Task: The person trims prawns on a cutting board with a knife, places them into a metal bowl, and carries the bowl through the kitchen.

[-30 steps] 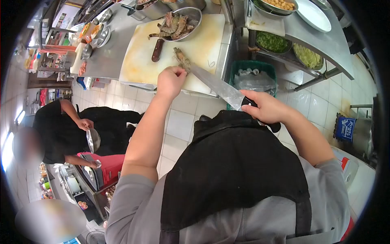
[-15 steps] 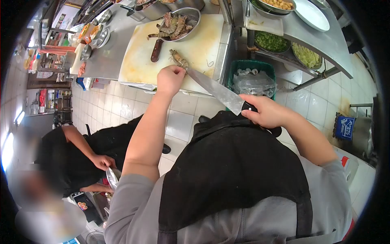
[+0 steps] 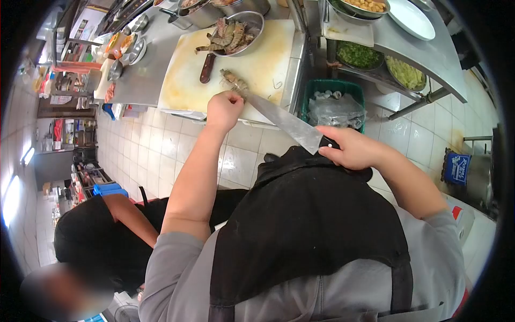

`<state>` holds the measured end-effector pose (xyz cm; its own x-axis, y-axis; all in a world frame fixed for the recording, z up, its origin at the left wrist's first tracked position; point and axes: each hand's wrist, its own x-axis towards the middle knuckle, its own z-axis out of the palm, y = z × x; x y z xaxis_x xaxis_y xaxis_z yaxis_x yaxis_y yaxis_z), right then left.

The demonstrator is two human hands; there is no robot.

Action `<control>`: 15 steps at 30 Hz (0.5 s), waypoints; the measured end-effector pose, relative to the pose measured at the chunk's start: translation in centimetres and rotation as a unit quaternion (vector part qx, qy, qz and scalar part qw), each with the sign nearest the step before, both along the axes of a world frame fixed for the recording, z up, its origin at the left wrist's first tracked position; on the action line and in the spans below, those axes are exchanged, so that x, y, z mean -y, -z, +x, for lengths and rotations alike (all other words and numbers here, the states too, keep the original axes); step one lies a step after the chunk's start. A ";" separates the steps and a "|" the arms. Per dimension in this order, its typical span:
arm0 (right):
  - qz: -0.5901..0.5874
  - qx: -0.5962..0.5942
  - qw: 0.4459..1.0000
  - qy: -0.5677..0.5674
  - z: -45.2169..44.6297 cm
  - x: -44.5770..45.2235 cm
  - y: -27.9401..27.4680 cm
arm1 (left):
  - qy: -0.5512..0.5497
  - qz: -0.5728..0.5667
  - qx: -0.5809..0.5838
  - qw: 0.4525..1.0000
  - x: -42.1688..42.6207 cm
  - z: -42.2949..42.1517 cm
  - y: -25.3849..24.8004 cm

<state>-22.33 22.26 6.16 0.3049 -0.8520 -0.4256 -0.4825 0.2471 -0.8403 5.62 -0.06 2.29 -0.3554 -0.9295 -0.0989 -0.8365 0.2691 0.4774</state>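
Note:
A grey-brown prawn [image 3: 234, 80] lies on the white cutting board [image 3: 182, 80], close to its front edge. My left hand [image 3: 224, 110] is closed in a pinch right beside the prawn's near end; what sits between the fingertips is too small to make out. My right hand [image 3: 351, 147] grips the black handle of a large kitchen knife [image 3: 287, 122]. Its broad blade points up and left, with the tip at the prawn's near end. Behind the prawn, a smaller knife with a brown wooden handle [image 3: 207, 68] rests on the board, partly under a metal bowl [image 3: 258, 33] of prawns [image 3: 232, 35].
Thin scraps [image 3: 277, 84] lie on the board's right side. A green bin [image 3: 308, 102] with a plastic bag stands below right, near shelves holding chopped greens [image 3: 358, 55]. Metal pots [image 3: 198, 13] stand behind. Close on my left, another person [image 3: 102, 236] bends over.
My left hand has drawn slightly down from the prawn, still pinched. The prawn has shifted a little; the knife is nearly still. The other person has bent lower and come nearer.

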 end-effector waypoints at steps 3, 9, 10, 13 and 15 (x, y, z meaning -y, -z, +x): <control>0.075 0.014 0.997 0.024 0.8 0.9 -0.1 | 0.001 -0.009 -0.002 1.000 0.0 0.1 0.2; -0.018 0.000 1.000 -0.011 -0.4 -0.6 0.0 | -0.007 -0.026 0.010 1.000 0.0 -0.1 0.3; -0.035 -0.011 0.999 -0.015 -0.6 -0.6 0.1 | -0.002 -0.018 0.008 1.000 0.2 -0.1 0.2; -0.072 -0.021 0.997 -0.026 -0.5 -0.7 0.9 | 0.001 0.002 0.012 1.000 0.6 0.3 0.1; -0.083 -0.007 0.996 -0.030 -0.4 -0.7 0.6 | -0.011 0.004 0.015 1.000 0.5 -0.1 0.1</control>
